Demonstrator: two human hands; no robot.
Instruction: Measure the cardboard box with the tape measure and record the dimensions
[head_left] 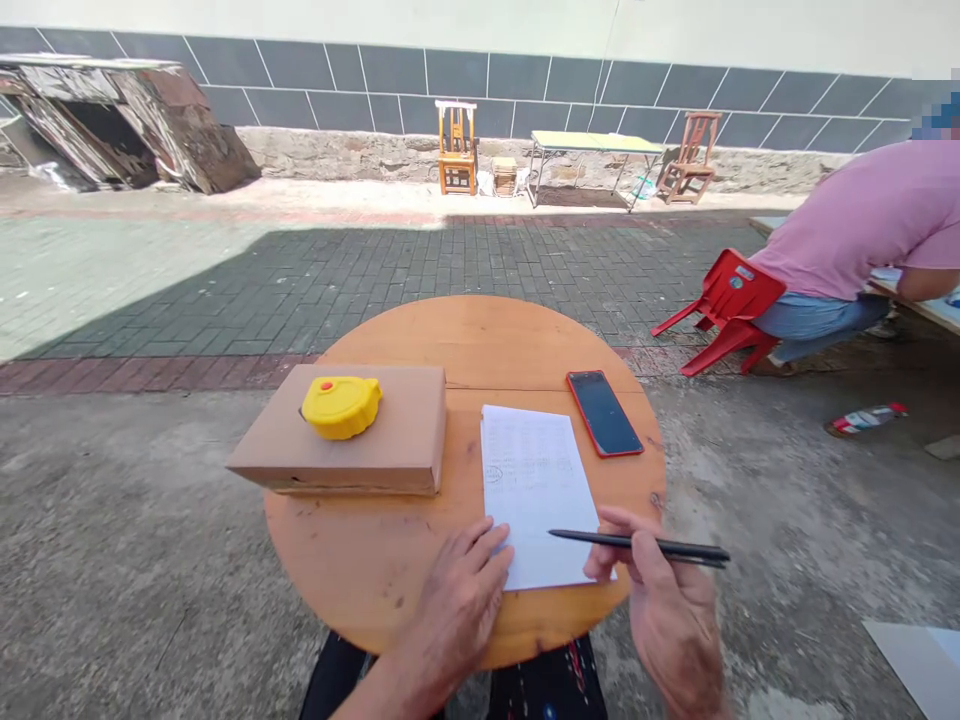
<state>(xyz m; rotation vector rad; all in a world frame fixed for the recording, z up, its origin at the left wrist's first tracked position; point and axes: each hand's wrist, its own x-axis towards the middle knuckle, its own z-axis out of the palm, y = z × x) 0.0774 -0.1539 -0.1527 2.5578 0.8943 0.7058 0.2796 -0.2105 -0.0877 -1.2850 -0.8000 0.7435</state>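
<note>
My right hand point(667, 600) grips a black pen point(637, 545) between thumb and fingers, its tip pointing left over the lower part of the paper. The white sheets of paper point(544, 510) carry faint rows of marks and a round stamp near the left edge. On their lower left side rests my left hand point(469, 590), fingers stretched out and lying flat. To the left a closed cardboard box point(397, 420) bears a yellow tape measure point(341, 407) with a red button. A phone in a red case point(604, 413) lies to the right of the paper.
Everything rests on a round wooden table point(480, 345). At the right a person in a pink shirt point(862, 215) sits on a red plastic chair point(739, 290), with a bottle point(866, 420) on the ground nearby. Wooden chairs point(457, 150) and a folding table point(596, 143) stand along the wall.
</note>
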